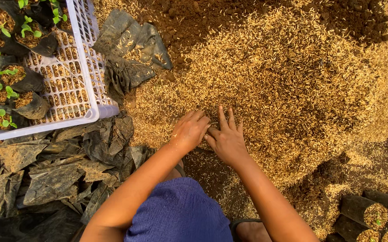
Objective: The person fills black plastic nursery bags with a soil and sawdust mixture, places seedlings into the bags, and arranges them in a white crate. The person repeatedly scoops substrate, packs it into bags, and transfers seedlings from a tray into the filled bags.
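Here both hands press into the heap of rice husk and soil mix (265, 76), side by side and touching at the heap's near edge. The left hand (189, 131) is curled, fingers bent down into the husk; the right hand (226, 139) lies flat with fingers spread, holding nothing I can see. Left of the heap lie empty black nursery bags (55, 175), and beyond them a white plastic crate (84, 67) holds bagged seedlings (5, 94). At the heap's near right stand filled black bags (373, 215).
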